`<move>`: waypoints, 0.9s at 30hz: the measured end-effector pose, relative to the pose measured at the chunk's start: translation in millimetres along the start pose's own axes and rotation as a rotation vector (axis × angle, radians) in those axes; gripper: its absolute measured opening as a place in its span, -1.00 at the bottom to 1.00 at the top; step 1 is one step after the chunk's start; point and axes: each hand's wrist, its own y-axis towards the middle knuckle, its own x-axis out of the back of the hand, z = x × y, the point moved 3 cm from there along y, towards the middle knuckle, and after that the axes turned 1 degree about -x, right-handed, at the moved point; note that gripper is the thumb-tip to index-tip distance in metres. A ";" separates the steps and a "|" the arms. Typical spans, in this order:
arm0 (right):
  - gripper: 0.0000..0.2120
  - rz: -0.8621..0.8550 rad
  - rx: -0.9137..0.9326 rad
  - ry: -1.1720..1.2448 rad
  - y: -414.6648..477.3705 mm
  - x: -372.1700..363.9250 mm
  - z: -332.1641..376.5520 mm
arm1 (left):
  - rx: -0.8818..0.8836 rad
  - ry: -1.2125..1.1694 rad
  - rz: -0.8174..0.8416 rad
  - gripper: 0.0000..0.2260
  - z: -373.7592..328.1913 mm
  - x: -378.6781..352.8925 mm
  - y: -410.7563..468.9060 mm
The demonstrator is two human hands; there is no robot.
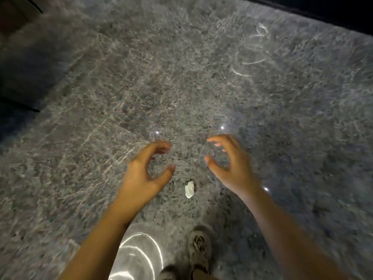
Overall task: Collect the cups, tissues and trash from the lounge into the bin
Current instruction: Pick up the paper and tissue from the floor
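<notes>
We hold our left hand and right hand over the marble floor, fingers loosely curved and apart from the thumbs, gripping nothing. A crumpled tissue lies on the floor between our wrists, not yet collected. We see no bin for certain, so we judge the task unfinished. We can read no writing.

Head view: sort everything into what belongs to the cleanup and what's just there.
For the job: crumpled white tissue on the floor; left hand and right hand, both empty.
Just there: shoe; dark furniture at left; shiny rounded thing by the shoe, unclear what it is.
</notes>
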 end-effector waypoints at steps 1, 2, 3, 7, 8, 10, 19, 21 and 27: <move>-0.71 0.003 -0.011 0.001 1.1 -20.8 -29.8 | -0.004 -0.013 0.009 -0.69 30.6 -18.2 9.3; -0.70 0.010 -0.017 -0.005 1.0 -41.8 -58.4 | -0.011 -0.022 0.017 -0.70 61.4 -36.5 17.2; -0.70 0.014 -0.021 -0.015 -1.0 -63.6 -87.6 | -0.016 -0.027 0.026 -0.70 93.7 -55.3 23.1; -0.69 0.037 -0.045 -0.034 -20.4 -149.7 -197.9 | -0.035 -0.029 0.062 -0.71 218.9 -127.8 32.6; -0.68 0.050 -0.052 -0.037 -26.9 -169.6 -223.1 | -0.038 -0.030 0.066 -0.72 247.1 -143.8 33.0; -0.66 0.083 -0.069 -0.043 -41.0 -204.6 -267.6 | -0.043 -0.026 0.086 -0.73 296.6 -173.3 33.2; -0.57 0.244 -0.149 -0.147 -78.2 -298.0 -395.6 | -0.012 -0.038 0.158 -0.64 436.9 -267.1 32.9; -0.50 0.285 -0.164 -0.202 -81.8 -308.8 -406.9 | -0.003 -0.036 0.165 -0.61 448.3 -275.4 32.1; -0.55 0.341 -0.228 -0.298 -86.3 -336.7 -415.8 | 0.042 -0.094 0.138 -0.67 464.4 -284.5 27.7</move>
